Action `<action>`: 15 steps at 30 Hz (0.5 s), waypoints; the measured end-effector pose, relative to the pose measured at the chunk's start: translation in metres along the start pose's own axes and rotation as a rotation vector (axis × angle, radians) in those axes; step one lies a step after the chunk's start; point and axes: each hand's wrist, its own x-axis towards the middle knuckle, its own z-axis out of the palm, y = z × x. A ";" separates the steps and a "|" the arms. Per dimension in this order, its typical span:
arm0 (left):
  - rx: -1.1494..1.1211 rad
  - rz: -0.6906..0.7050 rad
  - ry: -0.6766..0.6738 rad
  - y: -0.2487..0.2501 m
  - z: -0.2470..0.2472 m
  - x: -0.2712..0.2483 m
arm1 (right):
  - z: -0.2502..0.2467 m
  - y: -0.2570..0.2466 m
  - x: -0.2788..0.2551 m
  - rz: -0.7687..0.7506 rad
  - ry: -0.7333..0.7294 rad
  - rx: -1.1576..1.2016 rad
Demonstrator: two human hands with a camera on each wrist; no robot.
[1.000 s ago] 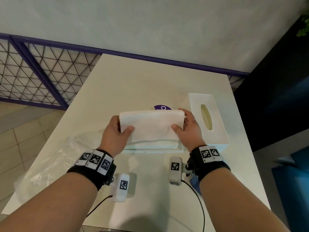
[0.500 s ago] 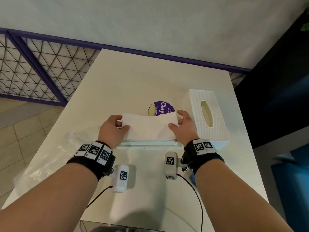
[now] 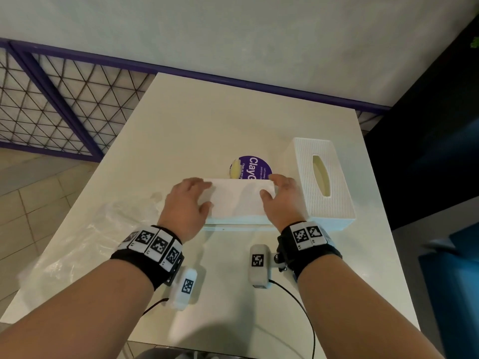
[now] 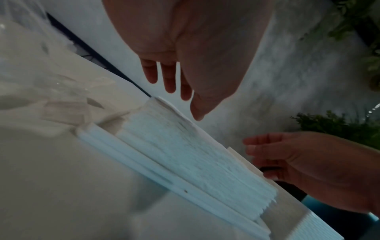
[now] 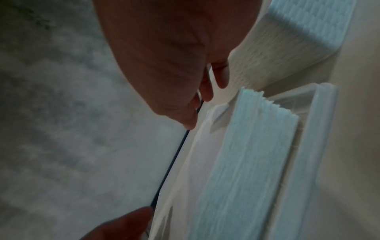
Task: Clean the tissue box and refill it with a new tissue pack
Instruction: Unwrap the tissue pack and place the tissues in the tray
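A white tissue stack (image 3: 238, 200) lies on the flat white base plate (image 3: 238, 227) in the middle of the table. My left hand (image 3: 197, 196) hovers at the stack's left end with fingers straight and spread, and the left wrist view shows the left hand (image 4: 185, 81) just above the tissue stack (image 4: 195, 154), not gripping. My right hand (image 3: 274, 190) is relaxed at the right end, with the fingers (image 5: 205, 94) beside the tissue stack (image 5: 246, 162). The white textured tissue box cover (image 3: 321, 182) stands upright just right of it, slot on top.
A round purple sticker (image 3: 255, 167) lies on the table (image 3: 207, 125) behind the stack. A crumpled clear plastic wrapper (image 3: 90, 234) covers the table's left side near the edge. A purple rail with wire mesh (image 3: 51, 99) runs along the left, beyond the table.
The stack came down from a raised, tilted hold onto the base plate. Both hands have let go and their fingers have straightened.
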 end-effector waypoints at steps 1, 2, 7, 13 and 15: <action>0.065 0.025 -0.053 0.003 0.002 -0.002 | 0.002 -0.002 -0.003 -0.050 -0.007 -0.030; 0.122 0.031 -0.094 0.005 0.004 -0.004 | 0.005 -0.004 -0.006 -0.092 -0.027 -0.060; 0.184 -0.009 -0.252 0.002 0.006 -0.008 | 0.011 -0.003 -0.010 -0.107 -0.215 -0.242; 0.025 -0.004 -0.309 -0.009 -0.031 -0.028 | -0.031 -0.002 0.011 -0.029 -0.137 -0.100; -0.093 -0.042 -0.305 -0.016 -0.059 -0.052 | -0.047 0.008 0.026 0.073 -0.003 -0.101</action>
